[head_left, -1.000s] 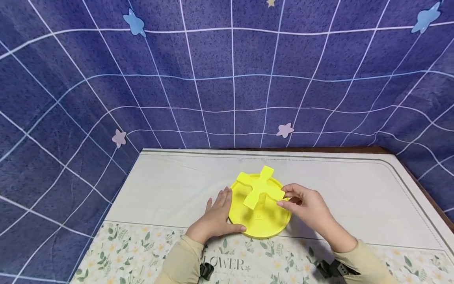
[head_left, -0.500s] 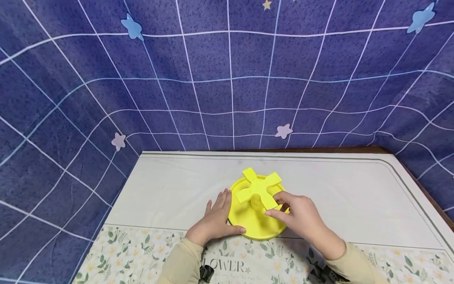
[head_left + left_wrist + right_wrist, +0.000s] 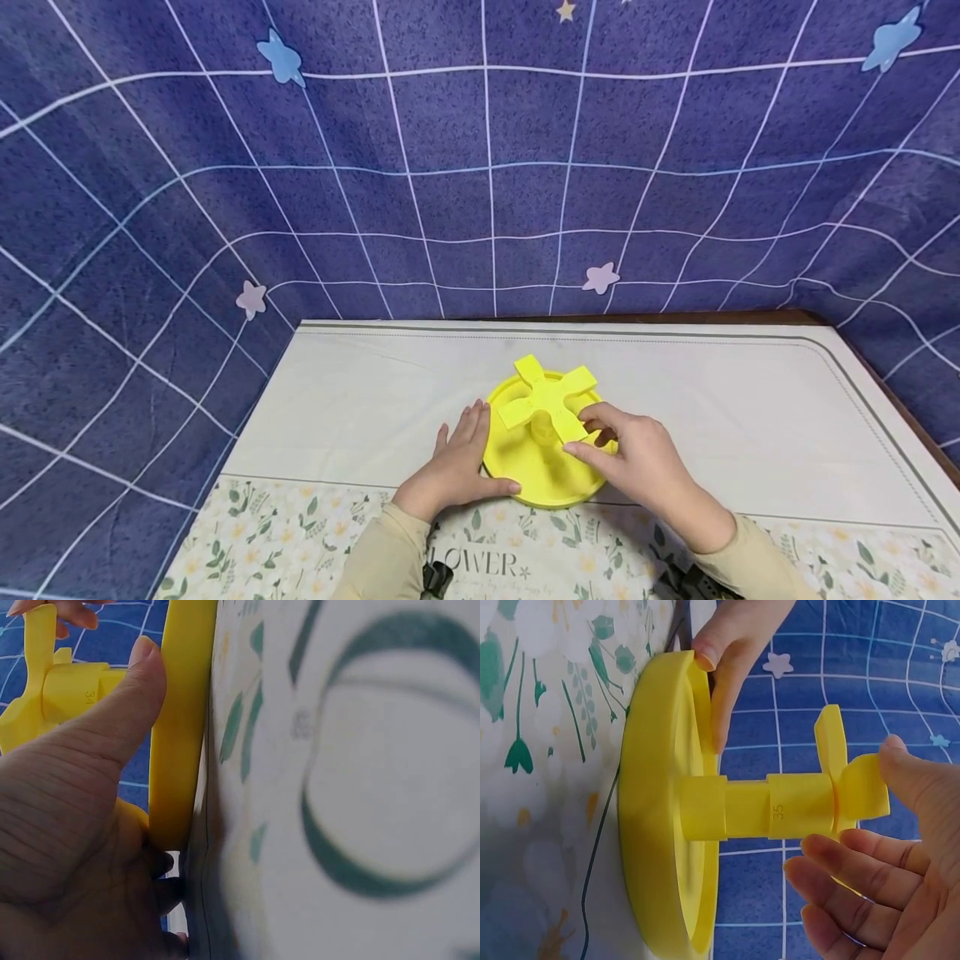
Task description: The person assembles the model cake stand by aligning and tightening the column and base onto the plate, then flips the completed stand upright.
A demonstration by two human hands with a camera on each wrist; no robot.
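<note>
A yellow four-armed handle (image 3: 546, 397) tops a short post (image 3: 746, 808) of stacked sections, one marked 35. This post rises from the middle of a round yellow base with a raised rim (image 3: 551, 503) that lies on the table. My right hand (image 3: 637, 454) pinches one arm of the handle, thumb at its near side and index finger opposite; the other fingers (image 3: 821, 881) hang loosely below. At the base's left edge rests my left hand (image 3: 457, 462), its fingers extended along the rim and its thumb (image 3: 124, 705) laid over the front part. Part of the rim is hidden behind the hands.
A white cover with a floral strip (image 3: 300, 525) lies over the table (image 3: 360, 400). Behind and at both sides hangs a blue gridded curtain (image 3: 450, 200) with stars. Dark straps (image 3: 435, 577) sit at both wrists.
The four-armed handle has turned clockwise as seen from above, and my right hand has moved left and nearer with it. Almost nothing differs over the last half second. My left hand has stayed put.
</note>
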